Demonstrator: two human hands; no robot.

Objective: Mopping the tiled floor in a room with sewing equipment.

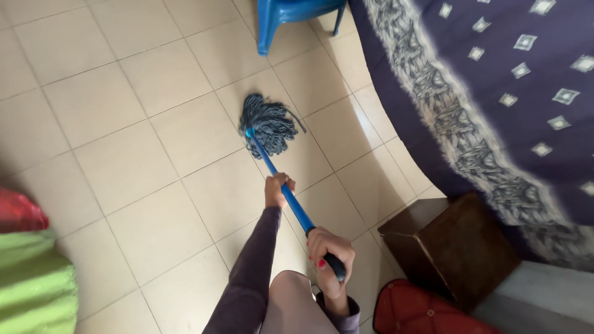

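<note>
Head view: my left hand (pixel 277 188) wraps its fingers around the blue mop handle (pixel 291 204); my right hand (pixel 330 256) clenches the black grip end. The grey mop head (pixel 269 122) rests on tiles at twelve o'clock, below a blue chair (pixel 291 15).

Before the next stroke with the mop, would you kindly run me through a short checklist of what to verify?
1. Left hand wrapped around the blue mop handle: ok.
2. Right hand gripping the handle's black end: ok.
3. Mop head flat on the tiled floor: ok.
4. Space ahead: blue chair close beyond the mop head: not ok.
5. Brown box clear of the handle: ok.
6. Floor wetness: cannot tell.
</note>
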